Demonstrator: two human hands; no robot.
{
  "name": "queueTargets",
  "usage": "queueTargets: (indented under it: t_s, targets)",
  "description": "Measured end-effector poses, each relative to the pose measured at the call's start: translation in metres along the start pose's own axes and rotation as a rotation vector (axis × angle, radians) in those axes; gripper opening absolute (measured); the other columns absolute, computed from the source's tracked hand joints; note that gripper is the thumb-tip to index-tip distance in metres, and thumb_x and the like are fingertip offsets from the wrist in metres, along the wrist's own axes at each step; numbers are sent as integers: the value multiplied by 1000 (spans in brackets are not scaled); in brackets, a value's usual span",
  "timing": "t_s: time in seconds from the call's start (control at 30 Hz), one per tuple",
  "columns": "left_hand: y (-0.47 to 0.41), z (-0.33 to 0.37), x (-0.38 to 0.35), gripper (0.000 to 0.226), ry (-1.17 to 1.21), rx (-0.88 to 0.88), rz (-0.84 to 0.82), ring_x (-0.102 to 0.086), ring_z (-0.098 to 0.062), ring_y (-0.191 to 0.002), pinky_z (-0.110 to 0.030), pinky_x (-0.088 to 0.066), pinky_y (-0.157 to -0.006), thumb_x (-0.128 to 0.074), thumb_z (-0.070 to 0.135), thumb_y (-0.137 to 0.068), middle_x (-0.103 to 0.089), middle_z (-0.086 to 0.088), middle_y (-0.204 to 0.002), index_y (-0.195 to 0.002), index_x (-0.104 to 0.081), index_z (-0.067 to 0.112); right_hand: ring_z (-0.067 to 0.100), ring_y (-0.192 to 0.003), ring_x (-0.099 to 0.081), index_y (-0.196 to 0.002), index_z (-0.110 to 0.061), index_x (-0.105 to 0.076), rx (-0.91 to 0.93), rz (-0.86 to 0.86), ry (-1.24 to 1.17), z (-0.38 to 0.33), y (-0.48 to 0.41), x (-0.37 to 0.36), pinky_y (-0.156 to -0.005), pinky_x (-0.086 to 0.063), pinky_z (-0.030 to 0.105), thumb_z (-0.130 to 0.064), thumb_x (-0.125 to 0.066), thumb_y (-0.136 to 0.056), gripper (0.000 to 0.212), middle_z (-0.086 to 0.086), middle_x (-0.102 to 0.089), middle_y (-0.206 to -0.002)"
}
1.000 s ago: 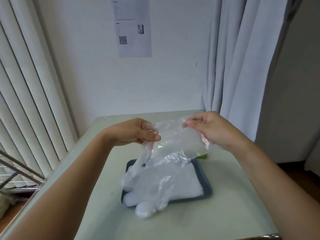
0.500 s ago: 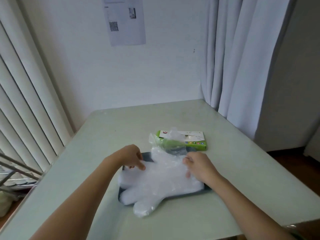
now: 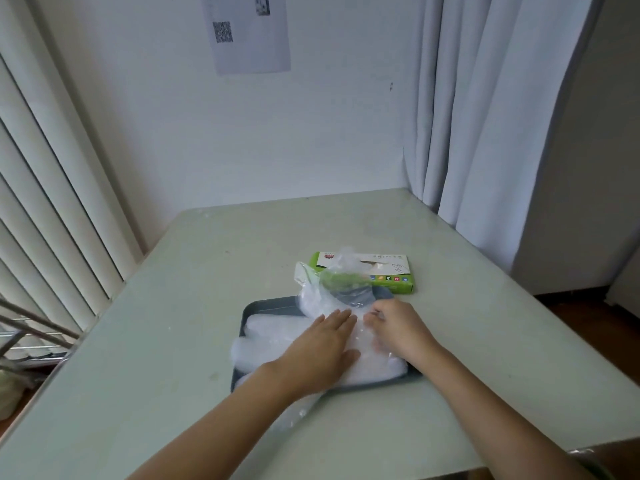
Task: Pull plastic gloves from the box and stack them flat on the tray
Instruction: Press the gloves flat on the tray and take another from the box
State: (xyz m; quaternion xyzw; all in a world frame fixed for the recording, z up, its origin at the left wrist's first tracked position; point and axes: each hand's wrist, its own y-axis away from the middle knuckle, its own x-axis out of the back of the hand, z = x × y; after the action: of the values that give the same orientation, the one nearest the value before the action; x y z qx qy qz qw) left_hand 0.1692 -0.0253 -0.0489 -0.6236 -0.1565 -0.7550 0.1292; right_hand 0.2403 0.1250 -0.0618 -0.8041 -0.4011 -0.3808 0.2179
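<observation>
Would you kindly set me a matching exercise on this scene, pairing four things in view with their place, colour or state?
Column one:
1. left hand
2. glove box
3. tray
4. sheet of paper

Column two:
A. stuck on the wall
B. green, on the table behind the tray
C. dark grey, under the gloves
D. lying flat on the gloves, fingers straight

Pairs: 1-D, 2-B, 3-C, 4-A.
</observation>
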Motion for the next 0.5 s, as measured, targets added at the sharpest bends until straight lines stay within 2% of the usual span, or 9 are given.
queueTargets:
  t_s: [0.1, 0.2, 0.27, 0.33, 0.4, 0.5]
  targets:
    - [-3, -14, -18, 68, 14, 16, -95, 9, -15, -148, -44, 5, -119, -29, 50, -101, 8, 2, -162, -155, 0, 22, 30, -84, -63, -75, -14, -56, -8, -2, 73, 3, -2, -1, -67, -44, 31, -20, -53, -93, 19, 12, -66, -84]
    - [-4, -20, -24, 76, 35, 83, -120, 18, -19, -147, -57, 9, -115, -28, 66, -93, 17, 6, -160, -153, 6, 33, 28, -87, -62, -76, -15, -57, -18, 26, 141, 4, -4, 6, -67, -42, 29, -14, -51, -90, 16, 6, -65, -87]
    - [-5, -20, -25, 81, 26, 108, -130, 22, -22, -146, -60, 11, -113, -28, 73, -89, 20, 7, -159, -152, 8, 37, 29, -86, -61, -75, -17, -57, -18, 119, 206, 2, -10, 16, -67, -42, 29, -13, -49, -88, 15, 4, -64, -86]
    - [-6, -19, -26, 87, 19, 122, -131, 24, -24, -145, -61, 12, -112, -28, 78, -85, 21, 7, -159, -151, 10, 38, 26, -91, -60, -88, -15, -62, 1, 215, 164, 0, -23, 27, -74, -45, 30, -16, -57, -87, 5, 3, -65, -95]
    - [-7, -19, -27, 91, 9, 124, -130, 25, -25, -144, -63, 12, -112, -28, 81, -82, 22, 7, -158, -151, 12, 38, 23, -101, -57, -102, -14, -62, 65, 235, 79, -3, -42, 37, -82, -43, 30, -18, -66, -83, 19, 4, -61, -107]
    - [-7, -19, -28, 94, -4, 116, -133, 25, -26, -144, -64, 12, -112, -28, 83, -80, 23, 6, -158, -150, 14, 38, 25, -120, -44, -125, -16, -55, 188, 102, 105, -14, -67, 47, -95, -36, 30, -22, -75, -77, 52, 4, -50, -126]
